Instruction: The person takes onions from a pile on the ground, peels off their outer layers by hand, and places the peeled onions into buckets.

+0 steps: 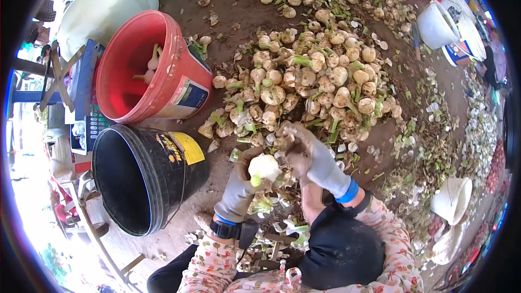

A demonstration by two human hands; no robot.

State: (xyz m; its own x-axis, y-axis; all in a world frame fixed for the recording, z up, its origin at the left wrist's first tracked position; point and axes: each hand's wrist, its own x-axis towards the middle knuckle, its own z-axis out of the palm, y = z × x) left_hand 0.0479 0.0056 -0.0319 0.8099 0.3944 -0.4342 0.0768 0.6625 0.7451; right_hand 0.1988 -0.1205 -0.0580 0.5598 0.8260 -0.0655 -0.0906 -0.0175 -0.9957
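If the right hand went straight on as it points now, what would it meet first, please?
The right hand would probably meet the near edge of the garlic pile first, though the hand's height above it is hard to judge.

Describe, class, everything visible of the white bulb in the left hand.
The white bulb is rounded, smooth-looking and mostly clean, with a short green stem stub angled toward the picture's lower left. The gloved left hand holds it, pictured below the heap of bulbs. The right hand is close by, apparently not touching.
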